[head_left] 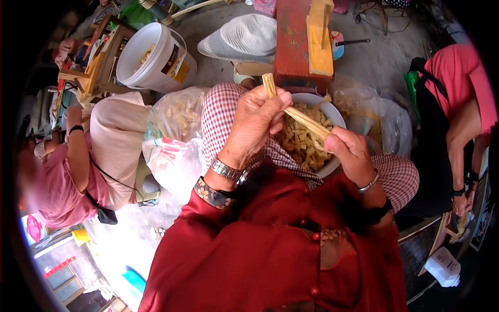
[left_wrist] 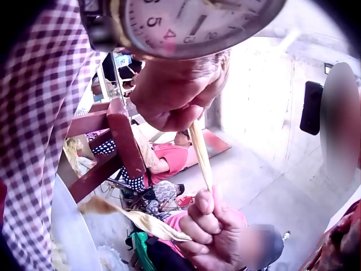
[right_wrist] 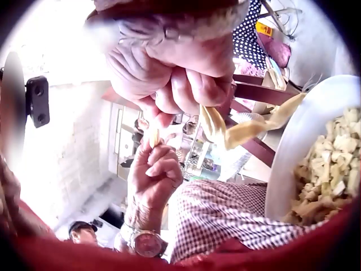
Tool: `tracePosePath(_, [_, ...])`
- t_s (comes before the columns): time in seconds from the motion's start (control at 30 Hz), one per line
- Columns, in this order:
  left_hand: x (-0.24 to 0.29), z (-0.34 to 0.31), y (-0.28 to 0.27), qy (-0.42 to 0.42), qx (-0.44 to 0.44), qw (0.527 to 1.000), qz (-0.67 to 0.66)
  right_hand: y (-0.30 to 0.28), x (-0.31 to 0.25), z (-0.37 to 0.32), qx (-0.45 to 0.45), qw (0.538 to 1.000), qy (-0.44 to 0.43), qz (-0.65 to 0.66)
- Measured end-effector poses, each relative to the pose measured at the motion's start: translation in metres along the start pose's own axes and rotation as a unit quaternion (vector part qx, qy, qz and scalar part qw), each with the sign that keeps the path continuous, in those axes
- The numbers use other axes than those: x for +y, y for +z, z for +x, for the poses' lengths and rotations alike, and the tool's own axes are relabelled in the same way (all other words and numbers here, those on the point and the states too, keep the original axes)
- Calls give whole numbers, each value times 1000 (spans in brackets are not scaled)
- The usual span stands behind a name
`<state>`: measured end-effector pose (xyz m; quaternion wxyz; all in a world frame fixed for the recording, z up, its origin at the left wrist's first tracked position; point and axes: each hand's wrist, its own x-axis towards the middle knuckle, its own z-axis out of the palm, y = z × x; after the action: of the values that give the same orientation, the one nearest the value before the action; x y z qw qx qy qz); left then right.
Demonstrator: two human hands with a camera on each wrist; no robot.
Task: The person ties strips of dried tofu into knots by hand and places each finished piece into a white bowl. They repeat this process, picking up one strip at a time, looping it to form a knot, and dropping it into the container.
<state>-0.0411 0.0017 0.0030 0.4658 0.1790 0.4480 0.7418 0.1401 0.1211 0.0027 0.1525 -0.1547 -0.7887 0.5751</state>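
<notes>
Nearest the lens: red jacket (head_left: 249,249), filling lower centre of the head view, small round red buttons down its front.

Pale yellow fibrous strip (head_left: 307,121) in mid-frame, above the white basin. Long axis slants from upper left to lower right; one free end juts past the left hand, aimed at the top of the frame. In the left wrist view the strip runs steeply, top to bottom, between the hands. A twisted length (left_wrist: 138,219) trails from the right hand toward the left of that view; cannot tell if it is the same piece.

Left hand (head_left: 257,118): fingers curled, strip pinched between thumb and fingers. Right hand (head_left: 352,155): closed round the lower-right stretch, thumb along it.

White basin (right_wrist: 282,161), right side of the right wrist view, holding cut pale pieces (right_wrist: 327,169). Checked trousers (head_left: 223,109) to its left in the head view.

Writing: wristwatch (left_wrist: 192,25), top of left wrist view, numerals 5, 4, 3 and 2 readable; no maker's name made out. White bucket (head_left: 145,54), upper left of head view: dark-and-yellow label, large characters, not legible. White plastic bottle (head_left: 443,267), lower right: dark print, too small.
</notes>
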Motion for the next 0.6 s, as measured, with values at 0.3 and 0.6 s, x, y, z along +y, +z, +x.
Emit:
tracePosePath(0.3, [41,98,32,92,-13,992,89,-75,-20,100,114,961,-72,-242])
tracePosePath(0.6, [3,169,19,194,107,876,429,-98,63,149,109,922,-78,-363])
